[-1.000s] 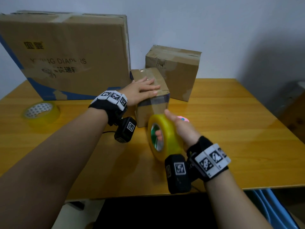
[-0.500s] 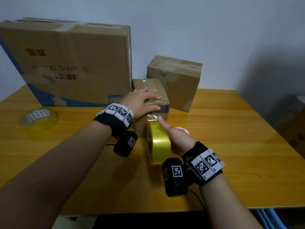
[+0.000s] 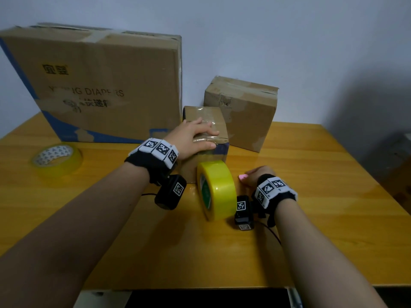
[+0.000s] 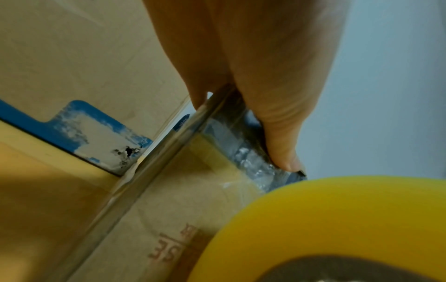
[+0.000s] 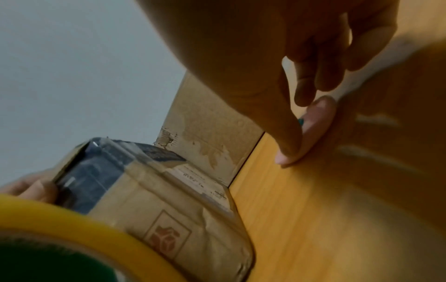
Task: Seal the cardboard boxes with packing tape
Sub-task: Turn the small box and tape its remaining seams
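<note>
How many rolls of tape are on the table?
2. A yellow roll stands on edge before the small box, between both wrists. A paler roll lies flat at far left. More may be hidden behind boxes.

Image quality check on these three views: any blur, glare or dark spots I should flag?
Head view: fairly sharp, dim overall, a dark shadow on the wall at right, sheen on the table. Left wrist view: the yellow tape roll is close and soft; the left hand is bright. Right wrist view: motion-smeared on the right side, the right hand underexposed.
</note>
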